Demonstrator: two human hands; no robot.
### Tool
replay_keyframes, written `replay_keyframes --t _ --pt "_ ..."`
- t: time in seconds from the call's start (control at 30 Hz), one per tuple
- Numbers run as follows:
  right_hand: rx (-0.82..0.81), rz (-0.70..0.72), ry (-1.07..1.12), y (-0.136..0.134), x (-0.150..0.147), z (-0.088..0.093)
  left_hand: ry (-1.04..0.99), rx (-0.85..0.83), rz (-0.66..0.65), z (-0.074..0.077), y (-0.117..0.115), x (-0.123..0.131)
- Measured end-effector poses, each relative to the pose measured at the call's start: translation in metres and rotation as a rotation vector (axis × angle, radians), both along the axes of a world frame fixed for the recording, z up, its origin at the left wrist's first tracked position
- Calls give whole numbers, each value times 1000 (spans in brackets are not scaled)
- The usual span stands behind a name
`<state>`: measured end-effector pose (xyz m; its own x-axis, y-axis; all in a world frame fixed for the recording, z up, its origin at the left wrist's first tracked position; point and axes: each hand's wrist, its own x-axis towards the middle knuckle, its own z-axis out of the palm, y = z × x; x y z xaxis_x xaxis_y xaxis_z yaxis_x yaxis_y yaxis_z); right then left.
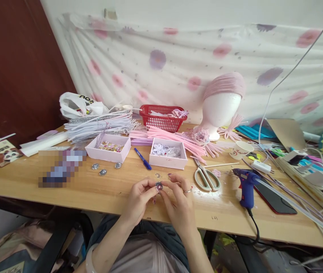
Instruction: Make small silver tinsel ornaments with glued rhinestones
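Note:
A small round silver ornament with a pink centre (159, 186) is held between the fingertips of both hands, above the table's front part. My left hand (141, 197) pinches its left side. On its right side, my right hand (178, 197) has thumb and index finger closed, with a ring on one finger. Three similar silver ornaments (102, 172) lie on the table to the left. Behind the hands are a white box of gold and pink beads (108, 148), a blue pen (142, 159) and a white box of pale flower pieces (168, 152).
Scissors (207, 178), a blue glue gun (246, 187) with its cord and a black phone (275, 197) lie to the right. Farther back stand a red basket (163, 123), a white foam head (220, 108), a paper cup (240, 150) and pipe-cleaner bundles (99, 127).

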<state>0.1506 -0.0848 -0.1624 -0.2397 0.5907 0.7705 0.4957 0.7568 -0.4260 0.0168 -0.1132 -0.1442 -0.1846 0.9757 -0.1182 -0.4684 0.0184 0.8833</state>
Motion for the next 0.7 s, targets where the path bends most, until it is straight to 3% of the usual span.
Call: replay_keyframes --t 0.47,0.7 --pt "29 -8 43 -1 0 -1 -19 12 -15 1 -2 -1" --pt "-178 184 127 -4 16 12 20 -10 -23 3 -4 0"
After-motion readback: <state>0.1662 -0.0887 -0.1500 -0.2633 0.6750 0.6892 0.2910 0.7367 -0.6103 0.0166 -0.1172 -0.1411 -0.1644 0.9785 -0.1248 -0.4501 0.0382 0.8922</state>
